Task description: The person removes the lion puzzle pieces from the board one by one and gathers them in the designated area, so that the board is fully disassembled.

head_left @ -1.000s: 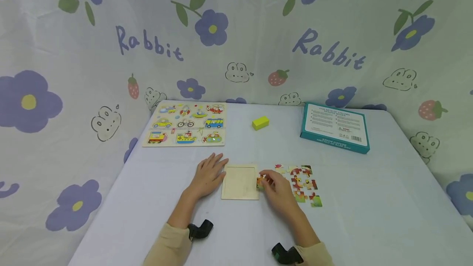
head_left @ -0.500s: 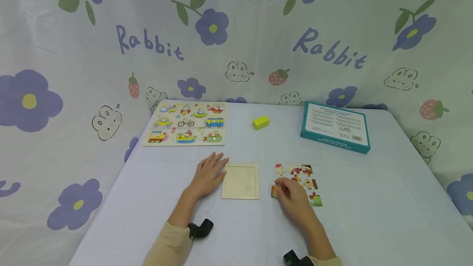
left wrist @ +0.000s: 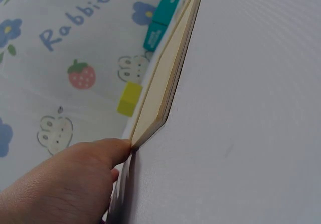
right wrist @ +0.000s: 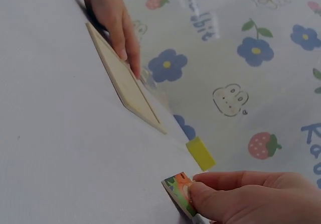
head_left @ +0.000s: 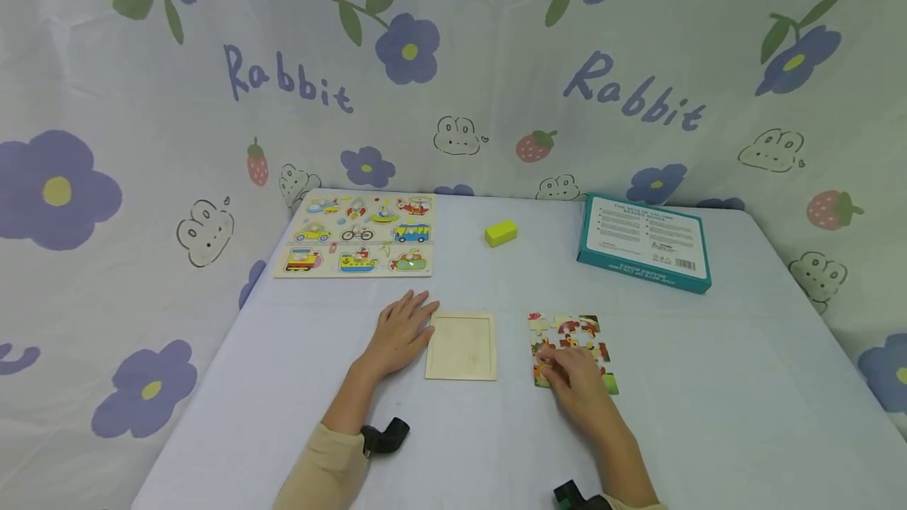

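A square, shallow wooden puzzle tray (head_left: 460,349) lies on the white table with its bare bottom showing. My left hand (head_left: 399,335) rests flat at its left side, fingers spread and thumb against the edge. To the right of the tray, my right hand (head_left: 579,382) bends over a group of loose jigsaw pieces (head_left: 588,326). In the right wrist view, my thumb and index finger pinch a green and orange jigsaw piece (right wrist: 179,188), tilted at the group's near left corner. The hand hides part of the group.
Behind the left hand lies a wooden peg puzzle board (head_left: 360,236) with vehicle pictures. A yellow block (head_left: 501,233) stands at the back middle, and a teal box (head_left: 645,242) lies back right. A printed cloth (head_left: 453,93) hangs behind the table.
My right hand has carried the jigsaw piece from beside the tray's right edge rightward to the loose pieces. The left hand and tray have stayed put.
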A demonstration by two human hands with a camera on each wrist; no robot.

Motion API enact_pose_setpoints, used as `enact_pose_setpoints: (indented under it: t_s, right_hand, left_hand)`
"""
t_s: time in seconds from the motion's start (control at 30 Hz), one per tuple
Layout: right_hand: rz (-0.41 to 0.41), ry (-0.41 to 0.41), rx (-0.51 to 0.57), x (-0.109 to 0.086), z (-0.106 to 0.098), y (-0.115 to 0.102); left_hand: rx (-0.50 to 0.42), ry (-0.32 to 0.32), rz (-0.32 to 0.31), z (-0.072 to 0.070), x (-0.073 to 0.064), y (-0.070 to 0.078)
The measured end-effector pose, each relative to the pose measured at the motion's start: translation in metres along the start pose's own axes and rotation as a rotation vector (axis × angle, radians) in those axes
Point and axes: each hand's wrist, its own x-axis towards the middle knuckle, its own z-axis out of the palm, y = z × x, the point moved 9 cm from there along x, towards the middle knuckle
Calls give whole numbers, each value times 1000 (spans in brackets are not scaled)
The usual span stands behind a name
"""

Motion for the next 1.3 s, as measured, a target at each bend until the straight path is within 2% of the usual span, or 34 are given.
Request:
enact_pose_setpoints:
  t_s: [0.17, 0.4, 1.07, 1.3]
  right_hand:
    - [11, -14, -1, -2, 1, 3]
    - [-25, 15, -8, -3, -1, 1]
    - [41, -25, -21, -3, 0, 8]
    - [51, -22, -27, -5, 0, 7]
  left_hand:
    - [-3, 9, 8, 0, 0, 0]
    - [-7, 6, 1, 2, 0, -1]
    - [-2, 10, 1, 0, 1, 0]
    - [-2, 31, 14, 0, 0, 1]
